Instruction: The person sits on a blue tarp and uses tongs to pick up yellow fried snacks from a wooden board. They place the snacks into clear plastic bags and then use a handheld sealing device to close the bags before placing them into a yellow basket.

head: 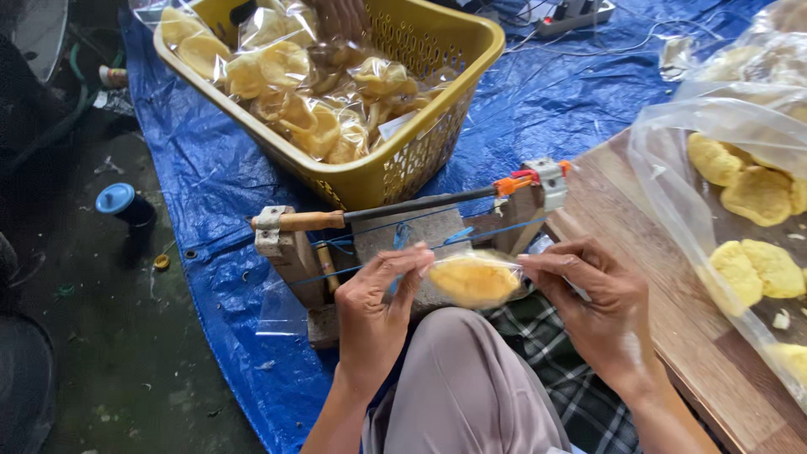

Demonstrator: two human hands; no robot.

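Small clear crinkled bag (476, 280) of round, bumpy yellow crackers lay at centre, above the knee, just below the wooden sealer (403, 227) with its dark rod. Left hand (378, 303), at 9 o'clock of the bag, pinched its end; right hand (588, 303), at 3 o'clock, pinched the other. Perforated yellow plastic basket (420, 151) of filled bags stood at 12 o'clock on a blue tarp (218, 168).

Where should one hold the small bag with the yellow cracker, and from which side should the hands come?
Best at its two ends, from left and right. The bag lies crosswise, with the cracker filling its middle; only the ends are loose film. The left hand and right hand pinch it this way now. A grip on the middle would probably crack the cracker.
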